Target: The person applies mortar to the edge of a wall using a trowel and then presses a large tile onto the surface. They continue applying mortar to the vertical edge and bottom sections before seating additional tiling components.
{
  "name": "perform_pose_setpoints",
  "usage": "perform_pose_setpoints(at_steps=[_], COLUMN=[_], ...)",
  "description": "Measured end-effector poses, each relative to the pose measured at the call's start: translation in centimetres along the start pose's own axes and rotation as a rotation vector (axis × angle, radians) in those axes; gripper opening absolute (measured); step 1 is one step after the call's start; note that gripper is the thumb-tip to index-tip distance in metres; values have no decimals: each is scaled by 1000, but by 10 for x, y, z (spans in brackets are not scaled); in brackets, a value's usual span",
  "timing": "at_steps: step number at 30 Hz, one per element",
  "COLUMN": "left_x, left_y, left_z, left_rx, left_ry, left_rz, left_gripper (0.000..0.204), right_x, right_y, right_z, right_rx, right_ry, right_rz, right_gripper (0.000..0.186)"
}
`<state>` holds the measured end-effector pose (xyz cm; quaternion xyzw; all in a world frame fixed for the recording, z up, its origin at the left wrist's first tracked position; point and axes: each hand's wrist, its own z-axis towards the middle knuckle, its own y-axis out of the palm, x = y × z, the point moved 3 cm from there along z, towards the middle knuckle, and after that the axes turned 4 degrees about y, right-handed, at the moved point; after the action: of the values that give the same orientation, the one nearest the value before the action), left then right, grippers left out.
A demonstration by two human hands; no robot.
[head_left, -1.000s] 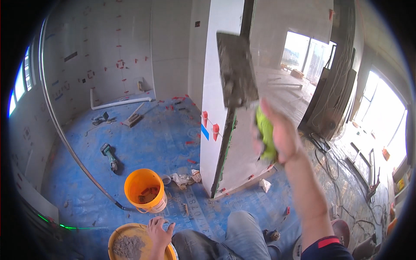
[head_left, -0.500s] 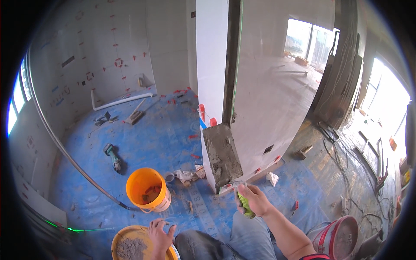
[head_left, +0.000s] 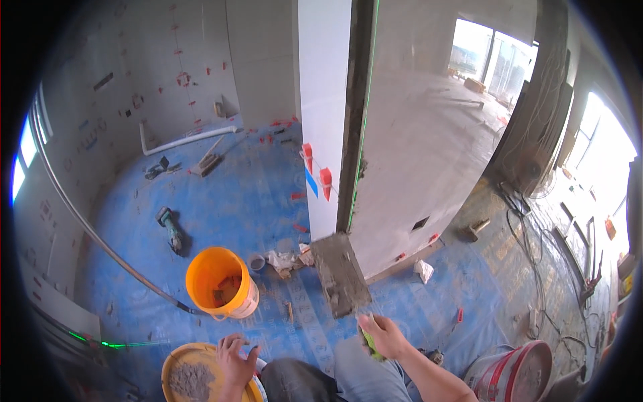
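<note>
My right hand [head_left: 383, 337] is closed around the green handle of a trowel [head_left: 339, 273]. Grey mortar coats the trowel's broad rectangular blade, which is tilted at the lower end of the wall edge [head_left: 355, 120]. A dark grey strip runs up that edge, with a thin green laser line beside it. Over a yellow lid [head_left: 175, 355] bearing a heap of grey mortar [head_left: 192, 379], my left hand [head_left: 236, 358] is held with its fingers apart and nothing in them. Whether it touches the lid is unclear.
An orange bucket [head_left: 199, 293] with reddish bits inside stands on the blue floor sheet [head_left: 228, 201]. Beyond it lies a green-and-black power tool [head_left: 170, 231]. A red-and-white bucket [head_left: 509, 372] is at my right. Red wedges [head_left: 326, 182] stick out of the wall; cables [head_left: 529, 248] cross the right floor.
The trowel and my right hand have moved down, baring more of the wall edge and the red wedges. My view has shifted slightly. My left hand stays over the yellow lid.
</note>
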<state>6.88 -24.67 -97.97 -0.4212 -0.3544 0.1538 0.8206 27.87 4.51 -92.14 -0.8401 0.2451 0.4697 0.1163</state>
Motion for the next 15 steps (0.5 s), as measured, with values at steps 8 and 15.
perform_pose_setpoints(at_steps=[8, 15], left_x=[0, 5], left_y=[-5, -4], left_z=[-1, -2], left_rx=[5, 16], left_ry=[-6, -6], left_rz=[45, 69], left_gripper=[30, 31], right_x=[-120, -122], right_y=[7, 15], right_z=[-52, -41], right_rx=[-128, -96], right_ry=[-331, -231], right_rz=[140, 168], right_gripper=[50, 47])
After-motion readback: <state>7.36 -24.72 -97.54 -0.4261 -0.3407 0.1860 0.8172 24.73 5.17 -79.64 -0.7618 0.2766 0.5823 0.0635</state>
